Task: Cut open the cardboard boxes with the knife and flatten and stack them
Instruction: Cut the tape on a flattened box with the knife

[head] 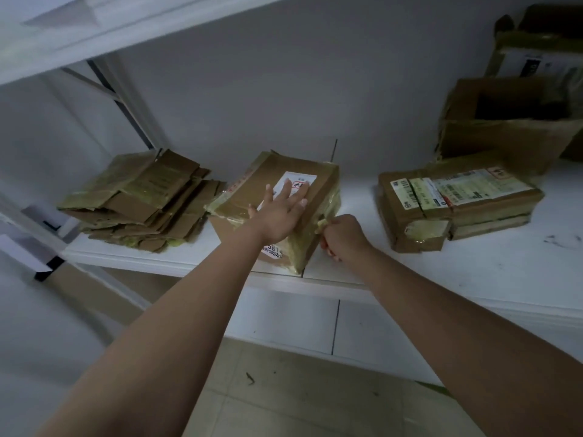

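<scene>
A taped cardboard box (318,181) with a white label lies on the white shelf (492,266), at its middle. My left hand (280,212) presses flat on the box's top, fingers spread. My right hand (342,236) is fisted round a knife handle at the box's right side; a pale yellowish tip (322,223) touches the taped edge, and the blade itself is hidden. To the left lies a stack of flattened boxes (142,200).
Right of my hands sit two flat taped parcels (457,203) with shipping labels. Behind them stands an open box (511,121), with another box (536,42) above it at the far right. A second shelf board runs overhead. Tiled floor lies below.
</scene>
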Available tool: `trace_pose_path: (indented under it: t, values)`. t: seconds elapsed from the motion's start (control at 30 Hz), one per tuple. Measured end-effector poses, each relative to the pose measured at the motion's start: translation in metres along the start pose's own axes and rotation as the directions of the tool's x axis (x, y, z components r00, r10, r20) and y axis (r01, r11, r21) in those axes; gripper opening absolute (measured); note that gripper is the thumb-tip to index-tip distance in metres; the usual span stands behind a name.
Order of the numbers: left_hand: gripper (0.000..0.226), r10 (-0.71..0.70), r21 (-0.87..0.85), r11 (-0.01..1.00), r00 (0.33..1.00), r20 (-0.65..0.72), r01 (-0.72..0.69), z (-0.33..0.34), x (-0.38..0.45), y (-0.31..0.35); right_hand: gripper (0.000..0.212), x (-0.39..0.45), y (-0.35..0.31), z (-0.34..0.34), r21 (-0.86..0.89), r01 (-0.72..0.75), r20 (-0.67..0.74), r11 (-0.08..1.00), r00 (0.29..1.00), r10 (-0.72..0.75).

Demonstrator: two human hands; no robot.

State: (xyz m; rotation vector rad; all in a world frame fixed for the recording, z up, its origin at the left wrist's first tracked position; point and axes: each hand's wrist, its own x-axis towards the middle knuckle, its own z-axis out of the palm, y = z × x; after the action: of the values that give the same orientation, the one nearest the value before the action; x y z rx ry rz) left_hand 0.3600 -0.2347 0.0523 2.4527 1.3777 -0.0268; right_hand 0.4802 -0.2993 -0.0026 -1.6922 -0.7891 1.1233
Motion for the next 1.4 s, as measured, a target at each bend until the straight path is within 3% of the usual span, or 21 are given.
trace_pose_path:
  t: [0.27,0.43,0.57,0.7,0.97,1.2,1.4]
  values:
    - [0.05,-0.016,0.0,1.0,1.0,0.01,0.016,0.0,-0.007,0.005,0.01,-0.056,0.007,0.0,0.111,-0.081,0.129,0.991,0.989,0.066]
    - [0.063,0.033,-0.365,0.931,0.992,0.119,0.012,-0.017,-0.019,0.004,0.022,-0.045,0.001,-0.004,0.031,-0.041,0.042,0.999,0.998,0.04]
    - [0.056,0.117,-0.017,0.993,0.988,0.104,-0.116,-0.009,-0.024,-0.003,0.028,-0.041,0.005,-0.005,0.003,-0.002,0.005,1.0,1.0,0.002]
    - [0.052,0.162,0.09,0.982,0.985,0.058,-0.167,0.003,-0.02,-0.007,0.02,-0.045,0.019,0.006,-0.059,0.055,-0.028,0.997,0.998,-0.056]
    - [0.053,0.138,0.111,0.984,0.99,0.041,-0.142,0.004,-0.021,-0.001,0.017,-0.068,0.015,-0.018,-0.148,0.052,0.112,0.988,0.993,-0.036]
    - [0.077,0.165,0.025,0.985,0.968,0.191,-0.173,-0.023,-0.03,-0.01,0.017,-0.064,0.005,-0.018,-0.122,0.052,0.07,0.991,0.997,-0.043]
    - [0.063,0.171,0.142,0.974,0.983,0.067,-0.179,-0.008,-0.027,-0.008,0.02,-0.053,0.009,-0.014,-0.075,0.036,-0.003,0.997,0.999,-0.036]
